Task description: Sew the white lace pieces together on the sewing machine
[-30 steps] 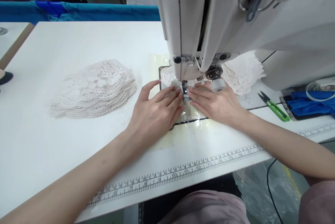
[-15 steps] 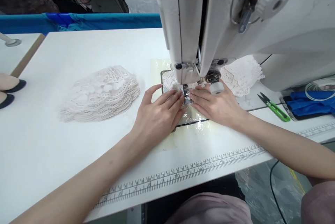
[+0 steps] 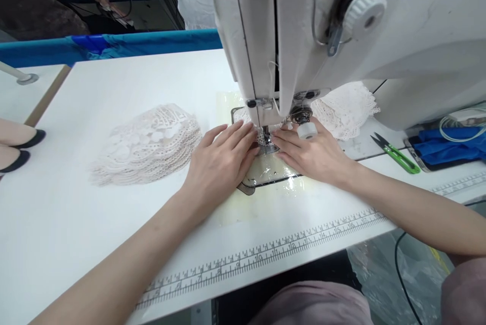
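My left hand (image 3: 222, 155) lies flat with its fingers stretched out, left of the presser foot (image 3: 266, 135) of a white sewing machine (image 3: 250, 51). Its fingertips rest on a piece of white lace (image 3: 261, 137) that sits under the foot. On the other side, my right hand (image 3: 319, 155) lies palm down with fingers extended, the tips close to the foot and on the lace edge. The machine head and a white knob hide part of the right fingers. Most of the lace is covered by the hands and machine.
A stack of lace pieces (image 3: 148, 148) lies to the left, and more lace (image 3: 345, 110) lies behind my right hand. Green thread snips (image 3: 402, 159) and blue cloth (image 3: 448, 145) are at the right. A printed ruler (image 3: 261, 259) runs along the table's front edge.
The camera view has shifted a little. My left hand has slid slightly left, away from the foot, and its fingers lie straighter. My right hand stays by the foot.
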Motion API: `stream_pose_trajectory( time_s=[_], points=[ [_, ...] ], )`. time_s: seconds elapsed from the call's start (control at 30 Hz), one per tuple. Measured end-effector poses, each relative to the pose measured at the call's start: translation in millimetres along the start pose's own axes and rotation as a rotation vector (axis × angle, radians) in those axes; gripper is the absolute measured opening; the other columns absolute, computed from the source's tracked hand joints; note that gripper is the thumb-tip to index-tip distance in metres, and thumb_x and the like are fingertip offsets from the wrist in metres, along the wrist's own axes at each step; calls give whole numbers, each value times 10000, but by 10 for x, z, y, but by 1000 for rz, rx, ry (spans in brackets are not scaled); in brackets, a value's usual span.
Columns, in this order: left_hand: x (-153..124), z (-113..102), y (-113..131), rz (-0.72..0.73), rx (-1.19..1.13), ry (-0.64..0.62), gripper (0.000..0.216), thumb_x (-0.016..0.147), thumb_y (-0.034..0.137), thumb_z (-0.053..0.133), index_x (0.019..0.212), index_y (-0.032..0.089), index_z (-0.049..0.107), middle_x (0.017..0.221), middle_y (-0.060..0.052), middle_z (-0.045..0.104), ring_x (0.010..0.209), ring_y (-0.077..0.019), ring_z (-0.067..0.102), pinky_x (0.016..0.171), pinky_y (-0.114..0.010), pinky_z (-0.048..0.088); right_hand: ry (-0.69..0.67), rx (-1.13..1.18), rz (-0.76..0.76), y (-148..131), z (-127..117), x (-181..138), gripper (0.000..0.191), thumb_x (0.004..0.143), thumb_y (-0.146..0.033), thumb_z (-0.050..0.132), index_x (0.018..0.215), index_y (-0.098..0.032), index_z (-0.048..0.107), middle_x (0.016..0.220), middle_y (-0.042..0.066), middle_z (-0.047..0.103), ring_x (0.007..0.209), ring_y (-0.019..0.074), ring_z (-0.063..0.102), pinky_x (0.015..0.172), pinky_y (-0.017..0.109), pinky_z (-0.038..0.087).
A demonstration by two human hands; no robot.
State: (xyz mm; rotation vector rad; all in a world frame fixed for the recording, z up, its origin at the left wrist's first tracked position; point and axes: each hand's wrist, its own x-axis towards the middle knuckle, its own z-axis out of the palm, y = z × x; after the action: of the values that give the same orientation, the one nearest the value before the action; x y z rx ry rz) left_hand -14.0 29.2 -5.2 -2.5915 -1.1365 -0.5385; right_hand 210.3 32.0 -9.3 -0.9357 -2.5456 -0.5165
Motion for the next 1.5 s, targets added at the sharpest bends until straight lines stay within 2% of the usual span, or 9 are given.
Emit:
stream_pose_trajectory(
  time_s=[0.1,0.17,0.27,0.33,0.4,0.5,0.73,1.07,1.5],
  points=[
    [-31,-65,-10,33,71,-11,424,962,416,446,1258,139,570,1173,-137,680,1118,-302,624,983,-491,433,20,22,-2,0,-51,-6,278,974,-191,435,1137,-154,657,1116,56,713,1023,198,615,1004,425,381],
    [-61,-147,8,52,138,45,359,938,415,499,1182,178,613,826,-63,735,794,-253,695,868,-466,468,31,-18,-18,-7,-94,-12,292,964,-134,420,1137,-169,653,1108,30,719,990,180,619,950,390,400],
    [-87,-242,23,57,141,147,160,926,312,528,1010,248,648,505,49,604,478,-172,578,664,-394,444,75,-86,-32,-41,-145,-17,297,948,-89,428,1111,-182,659,1066,-10,734,932,162,620,869,352,411],
    [-83,-246,15,67,92,180,107,911,247,544,959,259,639,599,40,665,554,-176,621,656,-384,434,109,-73,-44,-79,-161,-16,287,944,-80,442,1083,-186,668,1051,-27,738,886,149,626,825,327,419],
    [-70,-207,1,93,19,165,135,897,191,555,995,247,630,856,-1,743,786,-200,688,739,-392,461,120,-13,-56,-122,-163,-13,274,942,-82,452,1070,-179,673,1063,-29,734,872,141,635,793,301,433],
    [-55,-127,1,114,-128,96,229,905,141,533,1105,222,613,1119,-35,711,1013,-194,664,893,-392,468,71,89,-44,-172,-155,-12,256,929,-81,462,1064,-138,672,1113,13,718,957,164,640,777,284,450],
    [-72,-91,123,91,-149,-15,253,932,249,527,1147,187,644,1128,-77,691,973,-238,641,832,-422,467,-127,89,98,-140,-115,-21,288,866,-30,420,1027,-115,644,1136,88,700,891,195,626,728,312,450],
    [-70,-151,224,135,20,4,298,937,360,537,1170,195,620,1156,-83,700,1134,-263,611,902,-448,428,-125,50,98,-88,-101,1,314,869,-59,419,1115,-107,609,1106,94,707,1031,225,596,862,357,416],
    [-67,-137,225,133,11,6,320,955,377,499,1176,181,622,1149,-84,703,1104,-244,632,914,-464,407,-144,19,92,-83,-98,11,264,873,-98,448,1065,-123,628,1126,100,701,1054,231,591,914,386,416]
  ],
)
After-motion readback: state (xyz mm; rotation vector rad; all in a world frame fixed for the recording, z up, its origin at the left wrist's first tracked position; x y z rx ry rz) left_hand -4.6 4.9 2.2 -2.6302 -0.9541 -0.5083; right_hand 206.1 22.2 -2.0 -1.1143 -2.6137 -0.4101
